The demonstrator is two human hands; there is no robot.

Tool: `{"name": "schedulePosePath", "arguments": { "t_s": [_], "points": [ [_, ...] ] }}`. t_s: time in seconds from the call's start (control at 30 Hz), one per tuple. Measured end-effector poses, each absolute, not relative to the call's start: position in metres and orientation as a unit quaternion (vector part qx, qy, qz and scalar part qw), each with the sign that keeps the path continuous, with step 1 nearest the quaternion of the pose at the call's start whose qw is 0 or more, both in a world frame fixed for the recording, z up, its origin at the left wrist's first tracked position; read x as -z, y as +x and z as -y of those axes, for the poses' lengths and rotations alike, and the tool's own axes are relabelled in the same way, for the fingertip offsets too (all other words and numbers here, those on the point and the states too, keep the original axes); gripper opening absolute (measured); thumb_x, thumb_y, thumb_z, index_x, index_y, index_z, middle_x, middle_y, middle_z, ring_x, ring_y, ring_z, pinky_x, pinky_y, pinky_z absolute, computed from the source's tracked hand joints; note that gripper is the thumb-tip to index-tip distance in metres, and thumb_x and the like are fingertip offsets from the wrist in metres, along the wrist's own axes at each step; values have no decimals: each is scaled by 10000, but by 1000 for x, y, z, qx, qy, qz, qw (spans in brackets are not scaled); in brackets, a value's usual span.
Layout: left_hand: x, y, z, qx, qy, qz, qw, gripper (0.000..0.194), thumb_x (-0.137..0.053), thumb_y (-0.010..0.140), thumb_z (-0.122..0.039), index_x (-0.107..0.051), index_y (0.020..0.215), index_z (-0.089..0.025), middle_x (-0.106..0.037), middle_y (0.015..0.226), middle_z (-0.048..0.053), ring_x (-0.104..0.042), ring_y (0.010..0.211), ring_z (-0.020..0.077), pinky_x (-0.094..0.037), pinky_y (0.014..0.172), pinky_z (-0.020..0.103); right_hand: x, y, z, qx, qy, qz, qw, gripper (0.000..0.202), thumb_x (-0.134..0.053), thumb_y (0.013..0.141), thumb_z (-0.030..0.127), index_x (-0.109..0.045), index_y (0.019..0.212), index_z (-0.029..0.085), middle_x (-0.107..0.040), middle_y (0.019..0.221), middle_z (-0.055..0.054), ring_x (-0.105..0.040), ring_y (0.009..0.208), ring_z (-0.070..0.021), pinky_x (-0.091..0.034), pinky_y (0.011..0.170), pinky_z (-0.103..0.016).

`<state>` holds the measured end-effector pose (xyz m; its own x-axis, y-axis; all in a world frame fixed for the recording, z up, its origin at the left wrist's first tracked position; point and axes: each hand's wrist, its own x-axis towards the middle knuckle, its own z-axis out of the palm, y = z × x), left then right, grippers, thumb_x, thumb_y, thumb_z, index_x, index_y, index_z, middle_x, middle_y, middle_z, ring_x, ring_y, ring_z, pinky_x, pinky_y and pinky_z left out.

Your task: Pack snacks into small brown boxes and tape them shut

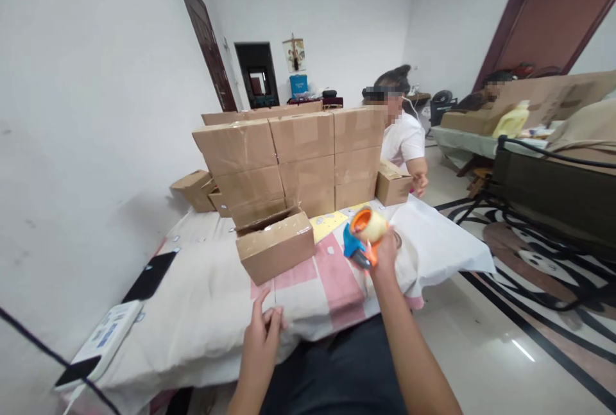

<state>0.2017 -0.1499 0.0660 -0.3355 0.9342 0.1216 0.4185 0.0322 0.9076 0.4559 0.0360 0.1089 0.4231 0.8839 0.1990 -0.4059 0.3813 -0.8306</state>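
My right hand is closed around a tape dispenser, blue and orange with a wide roll of pale tape on it, held over the right part of the table. My left hand is at the table's near edge, its index finger stretched out and the others partly curled, with nothing in it. Just beyond that hand sits a small cardboard box; its top appears partly open, with the flaps at the back raised. The left fingertips are close to the box's lower front edge, seemingly apart from it.
Stacked cardboard boxes form a wall across the table. More boxes stand at its left and right ends. A white device lies at left. A person in white sits behind the stack; another is farther right.
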Motion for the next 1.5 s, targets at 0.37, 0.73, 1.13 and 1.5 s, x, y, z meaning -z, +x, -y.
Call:
{"name": "schedulePosePath", "arguments": {
  "t_s": [0.37,0.73,1.13,1.5],
  "points": [
    [-137,196,104,-598,493,-559,296,194,-576,934,-398,-514,975,-219,-758,889,47,-657,689,145,-507,715,282,-80,415,-136,-426,-438,532,586,453,-713,689,566,-577,931,208,-671,848,-52,-648,806,-226,-548,745,-388],
    [-149,199,109,-586,509,-550,307,191,-572,924,-401,-560,952,-212,-693,754,-24,-561,458,89,-441,497,227,-157,378,28,-356,-244,780,453,223,-693,865,376,-701,1065,277,-640,1114,-61,-588,1067,-233,-452,958,-386],
    [-156,174,90,-397,580,-710,-42,654,-660,869,-388,-407,1440,-195,-531,1474,189,-424,1424,338,-390,1111,517,-197,347,-1,-330,-281,759,485,163,-675,830,349,-697,733,220,-644,980,-64,-589,997,-238,-407,951,-413],
    [-140,160,45,-216,653,-722,-75,725,-702,820,-248,-392,1470,-167,-575,1433,175,-444,1403,309,-279,1174,519,-203,302,-72,-298,-365,824,315,202,-680,832,393,-769,793,216,-662,1271,-85,-608,1175,-248,-421,997,-394]
  ]
}}
